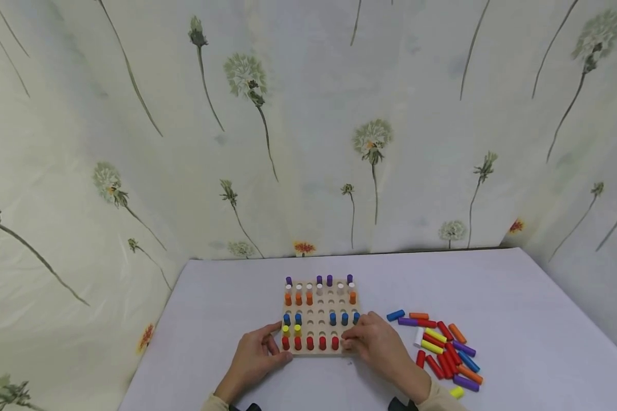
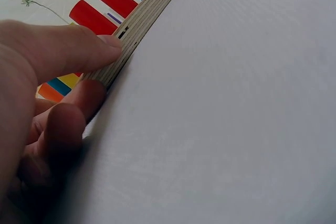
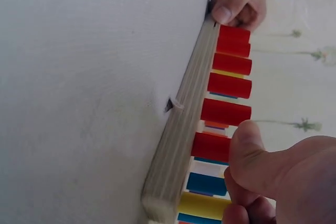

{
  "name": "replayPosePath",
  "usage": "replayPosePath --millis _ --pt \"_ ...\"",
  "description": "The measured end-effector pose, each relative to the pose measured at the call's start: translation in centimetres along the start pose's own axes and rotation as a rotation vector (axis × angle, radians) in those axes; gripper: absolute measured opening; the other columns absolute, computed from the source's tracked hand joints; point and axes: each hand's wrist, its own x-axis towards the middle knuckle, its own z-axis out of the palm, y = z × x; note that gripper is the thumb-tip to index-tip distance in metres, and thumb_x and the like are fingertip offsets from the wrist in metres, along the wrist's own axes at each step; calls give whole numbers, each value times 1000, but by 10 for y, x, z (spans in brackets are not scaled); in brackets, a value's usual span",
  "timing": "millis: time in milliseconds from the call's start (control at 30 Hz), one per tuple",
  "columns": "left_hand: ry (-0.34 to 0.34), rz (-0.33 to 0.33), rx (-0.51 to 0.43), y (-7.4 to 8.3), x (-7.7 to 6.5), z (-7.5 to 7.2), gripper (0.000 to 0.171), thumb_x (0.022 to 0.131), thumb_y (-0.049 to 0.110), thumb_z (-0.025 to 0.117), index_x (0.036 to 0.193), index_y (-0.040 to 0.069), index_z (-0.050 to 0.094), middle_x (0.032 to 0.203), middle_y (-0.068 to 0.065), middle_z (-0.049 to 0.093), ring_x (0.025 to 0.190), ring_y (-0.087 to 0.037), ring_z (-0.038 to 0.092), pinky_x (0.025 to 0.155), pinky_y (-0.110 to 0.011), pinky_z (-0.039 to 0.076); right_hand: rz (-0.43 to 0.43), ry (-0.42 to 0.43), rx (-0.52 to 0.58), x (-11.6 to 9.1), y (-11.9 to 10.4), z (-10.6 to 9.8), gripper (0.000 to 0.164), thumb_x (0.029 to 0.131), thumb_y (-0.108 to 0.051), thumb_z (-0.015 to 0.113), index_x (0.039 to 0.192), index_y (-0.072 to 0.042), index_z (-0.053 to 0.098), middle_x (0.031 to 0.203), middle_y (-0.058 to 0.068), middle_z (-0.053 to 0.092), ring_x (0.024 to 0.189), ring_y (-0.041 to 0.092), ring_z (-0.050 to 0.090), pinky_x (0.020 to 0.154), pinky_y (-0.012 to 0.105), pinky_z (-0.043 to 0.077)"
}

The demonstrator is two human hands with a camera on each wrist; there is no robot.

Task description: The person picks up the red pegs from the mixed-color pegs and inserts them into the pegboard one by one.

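A wooden pegboard with rows of colored pegs lies on the table. My left hand grips its near left corner, the thumb against the front edge and the fingers curled along the side. My right hand is at the near right corner. In the right wrist view, its thumb and fingers pinch the upper end of a red peg, which stands at the end of the front row. Several other red pegs stand upright beside it. A yellow peg and a blue peg show close to the right fingers.
Loose pegs in red, yellow, blue, orange, purple and white lie in a pile right of the board. White cloth covers the table. A curtain with dandelion prints hangs behind the far edge.
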Motion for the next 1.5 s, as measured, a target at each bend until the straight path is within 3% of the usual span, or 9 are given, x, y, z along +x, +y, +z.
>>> replayPosePath --millis 200,400,600,767,1000,1233,1500 --pt "-2 -14 -12 0 -2 2 71 84 35 89 142 2 65 73 9 64 60 -4 52 53 -20 37 35 -98 74 -2 2 -10 12 87 -21 87 99 -22 87 78 -19 53 77 0 42 65 20 40" --pt "1 -23 -5 1 -4 3 71 84 35 90 142 2 65 73 9 64 60 -5 52 54 -20 38 125 -132 164 -6 8 -34 19 89 -19 85 107 -25 86 80 -17 55 80 9 49 67 22 41" --pt "2 -16 -7 -1 -4 2 72 84 35 90 142 2 65 73 10 64 60 -4 52 53 -19 38 176 -144 58 -11 40 -68 22 90 -19 84 112 -21 85 91 -13 66 91 14 58 73 26 47" --pt "16 11 23 -4 -4 0 69 84 34 90 141 2 66 71 11 63 59 -3 52 53 -19 37 186 -80 -24 -17 77 -84 15 90 -17 84 105 -16 84 102 1 71 98 23 61 78 36 50" --pt "12 11 25 -4 -1 -1 70 85 36 89 142 4 66 71 12 64 59 -3 52 53 -19 38 310 -47 -122 -26 116 -88 27 90 -23 84 113 -9 78 116 22 70 111 45 57 90 61 50" --pt "13 28 31 -3 0 1 70 84 37 89 141 3 66 70 12 63 59 -3 51 53 -19 36 427 -97 -94 -34 139 -87 39 95 -33 80 121 -4 73 119 22 73 110 45 58 86 61 50" --pt "7 7 13 -3 0 0 71 83 35 90 141 2 66 73 10 64 59 -2 50 53 -19 36 427 -138 -48 -39 150 -84 37 97 -32 77 118 -2 75 116 21 74 111 44 65 94 64 51"
